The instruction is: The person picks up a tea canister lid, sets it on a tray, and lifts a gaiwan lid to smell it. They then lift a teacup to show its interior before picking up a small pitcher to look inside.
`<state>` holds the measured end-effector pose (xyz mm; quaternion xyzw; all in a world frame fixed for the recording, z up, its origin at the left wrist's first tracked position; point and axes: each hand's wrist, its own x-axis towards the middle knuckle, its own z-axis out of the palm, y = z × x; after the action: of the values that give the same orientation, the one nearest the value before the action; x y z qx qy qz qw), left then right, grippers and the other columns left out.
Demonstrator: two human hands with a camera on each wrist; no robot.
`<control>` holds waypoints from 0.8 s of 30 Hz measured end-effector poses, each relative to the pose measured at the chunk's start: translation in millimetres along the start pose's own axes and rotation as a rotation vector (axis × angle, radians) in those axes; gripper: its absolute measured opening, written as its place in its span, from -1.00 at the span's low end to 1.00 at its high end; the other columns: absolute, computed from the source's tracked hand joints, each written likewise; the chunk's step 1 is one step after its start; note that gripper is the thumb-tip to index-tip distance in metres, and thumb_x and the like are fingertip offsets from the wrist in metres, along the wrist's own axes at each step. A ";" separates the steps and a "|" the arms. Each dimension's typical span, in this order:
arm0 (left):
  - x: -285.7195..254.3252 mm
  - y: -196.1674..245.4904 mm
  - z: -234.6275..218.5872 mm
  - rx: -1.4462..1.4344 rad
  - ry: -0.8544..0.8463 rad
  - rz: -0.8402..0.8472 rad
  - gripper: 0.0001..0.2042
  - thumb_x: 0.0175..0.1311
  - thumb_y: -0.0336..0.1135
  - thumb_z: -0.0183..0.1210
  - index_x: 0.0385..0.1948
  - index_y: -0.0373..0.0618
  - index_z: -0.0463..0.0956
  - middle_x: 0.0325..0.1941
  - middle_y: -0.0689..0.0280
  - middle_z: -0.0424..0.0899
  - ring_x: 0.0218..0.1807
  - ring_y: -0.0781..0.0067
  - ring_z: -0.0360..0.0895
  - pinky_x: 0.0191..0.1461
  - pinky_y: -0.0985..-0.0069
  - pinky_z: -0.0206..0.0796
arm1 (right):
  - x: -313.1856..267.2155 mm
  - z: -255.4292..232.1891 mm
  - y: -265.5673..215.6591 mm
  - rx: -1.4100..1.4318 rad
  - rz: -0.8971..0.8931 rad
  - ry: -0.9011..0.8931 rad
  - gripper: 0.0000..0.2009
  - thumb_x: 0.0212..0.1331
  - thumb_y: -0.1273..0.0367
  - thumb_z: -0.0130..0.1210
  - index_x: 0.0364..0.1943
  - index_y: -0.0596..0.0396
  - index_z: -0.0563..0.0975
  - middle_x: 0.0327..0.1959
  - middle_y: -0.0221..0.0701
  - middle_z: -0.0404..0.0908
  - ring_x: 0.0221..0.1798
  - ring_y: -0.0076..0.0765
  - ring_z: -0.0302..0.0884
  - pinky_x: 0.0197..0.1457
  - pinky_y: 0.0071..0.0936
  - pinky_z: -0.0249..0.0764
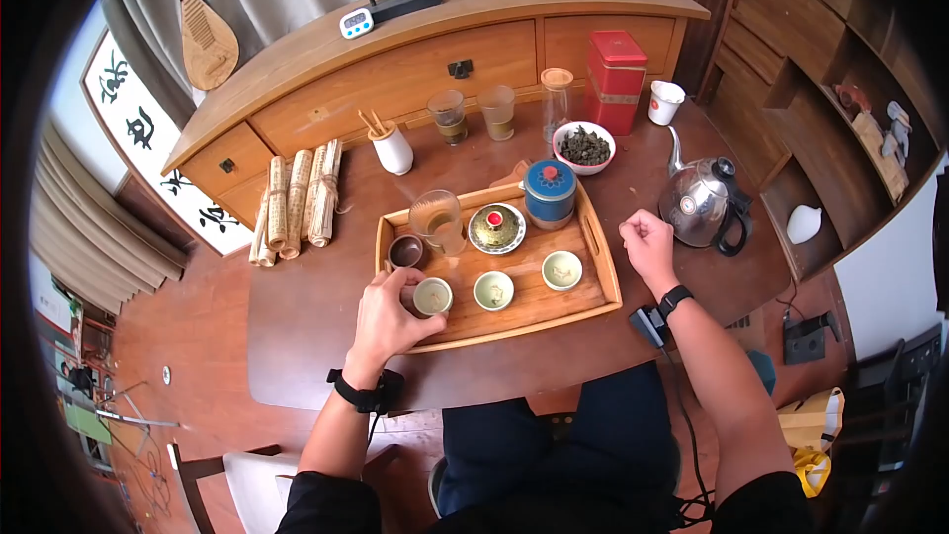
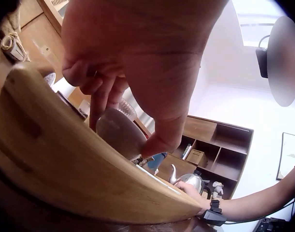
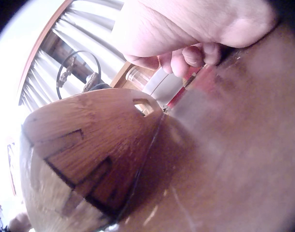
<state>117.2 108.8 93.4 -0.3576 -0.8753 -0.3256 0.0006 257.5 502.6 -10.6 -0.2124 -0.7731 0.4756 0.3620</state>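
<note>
My left hand grips a small pale teacup at the tray's front left, thumb on its near side and fingers on the far side. In the left wrist view this cup shows between thumb and fingers, just above the tray's wall. Two more teacups with pale tea stand in a row to its right. Just behind it are a dark brown cup and a glass pitcher. My right hand rests on the table, fingers loosely curled and holding nothing, between the tray and the steel kettle.
The wooden tray also bears a lidded gaiwan and a blue jar. Behind it stand a bowl of tea leaves, a red tin, glasses and a white tool holder. Bamboo scrolls lie left.
</note>
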 end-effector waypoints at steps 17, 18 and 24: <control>-0.8 -4.6 3.7 0.133 -0.045 0.069 -0.56 -0.22 -0.20 0.50 -0.24 -0.19 0.67 -0.22 0.13 0.72 -0.11 0.02 0.57 0.06 0.22 0.47 | 1.0 0.7 5.0 -0.004 -0.003 -0.007 -0.84 0.15 0.47 0.22 -0.53 0.25 0.55 -0.68 -0.43 0.56 -0.58 -0.69 0.46 -0.46 -0.57 0.39; -1.0 -5.0 3.2 0.134 -0.043 0.068 -0.56 -0.22 -0.20 0.50 -0.24 -0.19 0.67 -0.22 0.13 0.72 -0.11 0.02 0.57 0.06 0.22 0.47 | 0.9 0.7 4.5 -0.006 -0.004 -0.007 -0.84 0.15 0.48 0.22 -0.53 0.25 0.55 -0.67 -0.44 0.56 -0.58 -0.70 0.45 -0.46 -0.58 0.38; -1.4 -3.0 2.8 0.127 -0.067 0.053 -0.53 -0.20 -0.20 0.52 -0.21 -0.25 0.66 -0.18 0.08 0.73 -0.07 0.02 0.58 0.09 0.23 0.47 | 0.1 0.8 2.6 0.016 0.010 -0.013 -0.85 0.15 0.49 0.21 -0.53 0.24 0.55 -0.67 -0.49 0.54 -0.56 -0.73 0.43 -0.47 -0.61 0.36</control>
<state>116.9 107.9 89.2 -0.3907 -0.8839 -0.2569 0.0028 256.8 503.5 -13.1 -0.2102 -0.7705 0.4850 0.3562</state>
